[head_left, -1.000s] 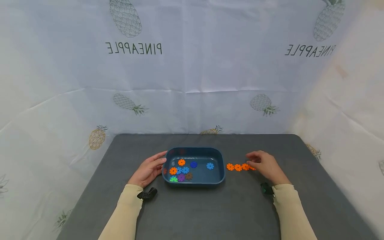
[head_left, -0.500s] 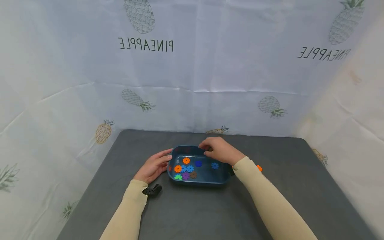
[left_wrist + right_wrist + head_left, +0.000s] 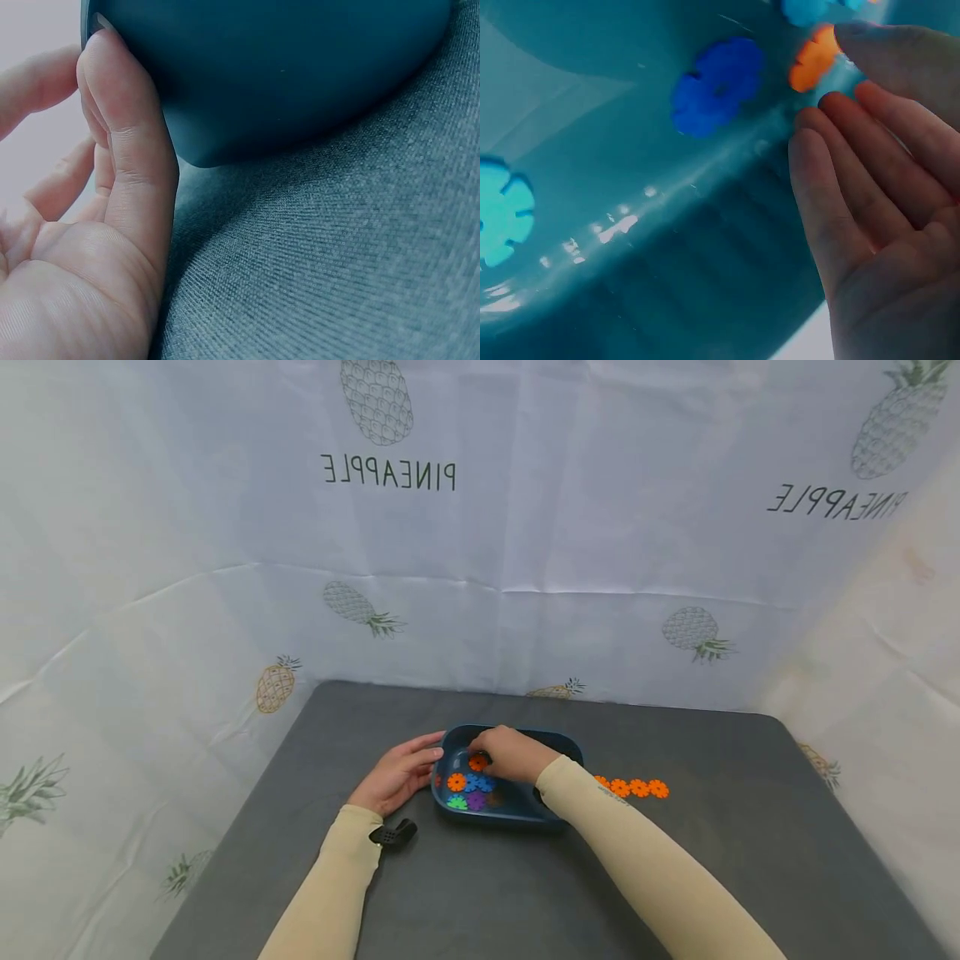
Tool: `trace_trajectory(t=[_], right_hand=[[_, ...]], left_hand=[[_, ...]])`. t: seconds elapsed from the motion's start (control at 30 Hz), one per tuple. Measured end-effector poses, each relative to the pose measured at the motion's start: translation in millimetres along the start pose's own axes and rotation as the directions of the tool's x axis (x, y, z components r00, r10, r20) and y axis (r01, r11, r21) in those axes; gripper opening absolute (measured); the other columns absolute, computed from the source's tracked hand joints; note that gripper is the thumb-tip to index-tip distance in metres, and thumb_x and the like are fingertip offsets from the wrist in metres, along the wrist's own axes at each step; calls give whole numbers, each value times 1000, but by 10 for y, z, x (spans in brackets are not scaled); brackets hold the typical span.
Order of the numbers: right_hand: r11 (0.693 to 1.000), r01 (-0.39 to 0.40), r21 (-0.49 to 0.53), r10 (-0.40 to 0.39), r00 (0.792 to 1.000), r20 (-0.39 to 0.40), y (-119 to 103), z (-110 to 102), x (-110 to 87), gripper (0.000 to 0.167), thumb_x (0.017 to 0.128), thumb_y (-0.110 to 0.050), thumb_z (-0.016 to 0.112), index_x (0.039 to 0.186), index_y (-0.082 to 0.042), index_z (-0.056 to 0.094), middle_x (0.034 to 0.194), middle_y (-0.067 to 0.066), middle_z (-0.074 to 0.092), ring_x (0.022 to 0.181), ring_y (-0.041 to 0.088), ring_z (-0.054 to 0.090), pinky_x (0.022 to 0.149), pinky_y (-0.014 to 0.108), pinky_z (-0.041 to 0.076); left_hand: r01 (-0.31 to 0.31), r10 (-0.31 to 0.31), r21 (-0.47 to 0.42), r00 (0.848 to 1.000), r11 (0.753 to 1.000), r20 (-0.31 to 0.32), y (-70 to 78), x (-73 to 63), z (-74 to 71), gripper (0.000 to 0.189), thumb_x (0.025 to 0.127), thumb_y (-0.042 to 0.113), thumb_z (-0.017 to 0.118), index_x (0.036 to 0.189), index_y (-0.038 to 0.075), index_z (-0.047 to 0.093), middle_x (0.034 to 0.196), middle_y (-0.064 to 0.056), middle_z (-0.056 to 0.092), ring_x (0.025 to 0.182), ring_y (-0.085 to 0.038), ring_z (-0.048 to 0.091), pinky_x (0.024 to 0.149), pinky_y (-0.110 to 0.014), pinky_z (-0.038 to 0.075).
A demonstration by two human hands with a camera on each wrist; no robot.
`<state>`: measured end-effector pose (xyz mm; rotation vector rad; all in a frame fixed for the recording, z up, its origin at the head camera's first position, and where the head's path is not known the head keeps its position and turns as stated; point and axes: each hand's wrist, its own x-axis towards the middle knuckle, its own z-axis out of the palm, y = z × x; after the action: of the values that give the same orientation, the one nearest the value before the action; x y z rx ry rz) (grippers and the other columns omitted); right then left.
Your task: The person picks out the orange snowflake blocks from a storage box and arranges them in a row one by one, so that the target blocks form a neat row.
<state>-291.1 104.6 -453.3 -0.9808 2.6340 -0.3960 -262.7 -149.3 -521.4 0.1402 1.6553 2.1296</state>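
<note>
My left hand (image 3: 396, 777) holds the left end of a dark blue tray (image 3: 558, 745); its thumb (image 3: 124, 90) lies at the rim in the left wrist view. Inside the tray, my right hand (image 3: 512, 754) reaches down beside an orange notched disc (image 3: 810, 64). In the right wrist view its thumb tip overlaps that disc, while the other fingers stand apart from it, fairly straight. A dark blue disc (image 3: 718, 86) and a light blue disc (image 3: 502, 214) lie near this hand. Another orange disc (image 3: 457, 782), a green disc (image 3: 457, 802) and a purple disc (image 3: 476, 800) sit at the tray's left.
Several orange discs in a row (image 3: 638, 787) lie on the grey table (image 3: 480, 885) right of the tray, partly hidden by the right sleeve. A white pineapple-print cloth (image 3: 480, 527) hangs behind and at both sides.
My right hand has moved left from the orange row, over the tray's back side, and down to the orange disc inside. The left hand stays at the tray; the head view has shifted slightly.
</note>
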Motion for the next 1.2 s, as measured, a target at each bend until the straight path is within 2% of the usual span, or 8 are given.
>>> trace_trajectory(t=[0.1,0.53,0.8,1.03,1.2], right_hand=[[1000,-4,-23,4,1000,-5,5,37,30,35,102,-13,77,136,-9,75,134,7,76,123,23,71,109,40,58],[1000,-28,-8,27,997,-72,-59,85,41,23,101,-8,77,124,-8,81,124,8,79,108,23,75,100,40,63],[999,-30,10,31,998,-52,-75,72,38,22,102,-9,75,123,-7,82,120,8,79,104,21,74,99,38,63],[1000,19,-6,-19,999,-41,-28,67,-5,21,106,-10,70,122,-9,83,118,7,76,106,20,72,96,36,63],[999,30,-28,-30,999,-25,-18,64,-25,24,106,-6,69,126,-9,82,121,8,75,109,21,70,99,36,62]], left_hand=[[-1,1,-2,1000,1000,6,10,-3,9,60,109,24,67,165,15,46,151,-5,63,119,-18,70,99,-31,61],[5,-5,-12,1000,1000,9,20,-13,15,61,109,24,68,165,15,45,144,-2,67,116,-18,70,98,-31,61],[5,-5,-26,1000,1000,11,24,-5,17,60,109,24,68,164,14,46,139,-2,70,114,-17,71,97,-30,62],[7,-7,-12,1000,1000,-8,31,-10,22,61,108,25,69,164,15,47,147,-5,66,118,-18,71,98,-31,62],[14,-14,-16,1000,1000,-5,30,-11,22,60,109,24,67,165,16,46,150,-6,65,120,-19,69,99,-32,61]])
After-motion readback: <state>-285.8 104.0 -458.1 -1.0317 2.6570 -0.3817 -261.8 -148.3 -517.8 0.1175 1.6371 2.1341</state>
